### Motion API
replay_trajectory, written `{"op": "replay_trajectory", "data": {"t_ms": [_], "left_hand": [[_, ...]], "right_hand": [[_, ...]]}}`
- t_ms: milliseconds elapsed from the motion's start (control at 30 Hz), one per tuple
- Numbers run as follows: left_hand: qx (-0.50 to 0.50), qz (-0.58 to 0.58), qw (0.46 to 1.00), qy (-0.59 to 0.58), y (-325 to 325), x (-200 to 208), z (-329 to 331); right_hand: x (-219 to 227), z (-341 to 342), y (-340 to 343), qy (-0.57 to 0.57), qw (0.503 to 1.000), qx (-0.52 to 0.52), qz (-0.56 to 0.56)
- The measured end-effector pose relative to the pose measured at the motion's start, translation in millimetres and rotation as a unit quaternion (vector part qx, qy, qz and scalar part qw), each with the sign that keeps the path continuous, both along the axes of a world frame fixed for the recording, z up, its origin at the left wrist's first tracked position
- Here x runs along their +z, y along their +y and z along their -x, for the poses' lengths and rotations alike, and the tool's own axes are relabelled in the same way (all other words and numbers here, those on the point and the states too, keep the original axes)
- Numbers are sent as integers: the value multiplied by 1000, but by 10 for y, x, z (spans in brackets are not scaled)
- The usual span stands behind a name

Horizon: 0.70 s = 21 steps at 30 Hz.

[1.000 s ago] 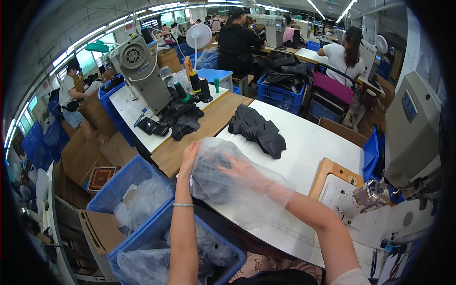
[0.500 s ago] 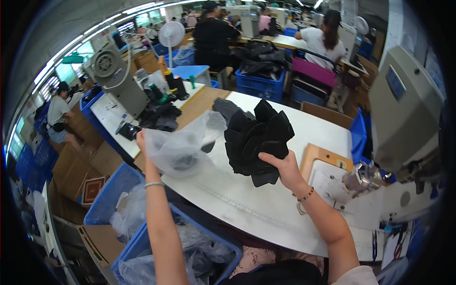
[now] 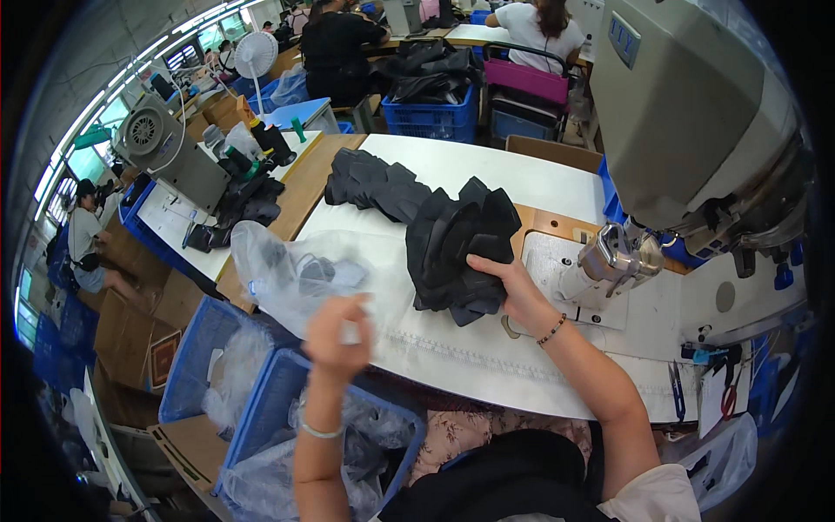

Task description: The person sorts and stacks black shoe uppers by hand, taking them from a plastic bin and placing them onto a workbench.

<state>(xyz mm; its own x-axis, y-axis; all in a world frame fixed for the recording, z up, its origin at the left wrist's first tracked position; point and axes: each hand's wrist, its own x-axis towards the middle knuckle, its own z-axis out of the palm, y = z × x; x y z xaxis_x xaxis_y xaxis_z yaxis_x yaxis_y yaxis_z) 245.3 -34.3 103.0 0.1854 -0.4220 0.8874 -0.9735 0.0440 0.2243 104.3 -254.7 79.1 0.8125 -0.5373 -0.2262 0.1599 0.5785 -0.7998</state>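
I have the two hands apart. The right hand (image 3: 509, 283) is clamped on a thick bundle of layered, matte black pieces with angular edges (image 3: 457, 248), thumb across the front, holding it over the white-topped bench (image 3: 435, 370). The left hand (image 3: 339, 335) is blurred by motion above the bench's near edge; its fingers look curled, but I cannot tell whether they grip anything. Just beyond it, a crumpled, translucent plastic bag (image 3: 270, 270) lies on the bench, with greyish shapes showing at it.

Behind the bundle I see an overlapping row of similar black pieces (image 3: 370, 183) lying on the bench; the bundle hides where its near end stops. To the right stands a large grey industrial sewing machine (image 3: 696, 113). Below the left forearm, a blue plastic crate (image 3: 412, 452) holds more crumpled clear plastic.
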Motion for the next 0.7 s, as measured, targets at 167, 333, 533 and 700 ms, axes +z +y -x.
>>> {"op": "replay_trajectory", "data": {"t_ms": [167, 333, 533, 700], "left_hand": [[-11, -110, 878, 465, -657, -147, 56], [-77, -132, 833, 531, -1321, -215, -340], [98, -45, 900, 423, -1771, -356, -534], [207, -41, 877, 431, -1986, -562, -476]], "right_hand": [[-95, -191, -94, -27, 998, 43, -33], [-150, -542, -390, -47, 998, 40, 11], [-119, -1100, -873, 34, 998, 50, -30], [-549, -1479, -1210, 62, 986, -61, 141]]}}
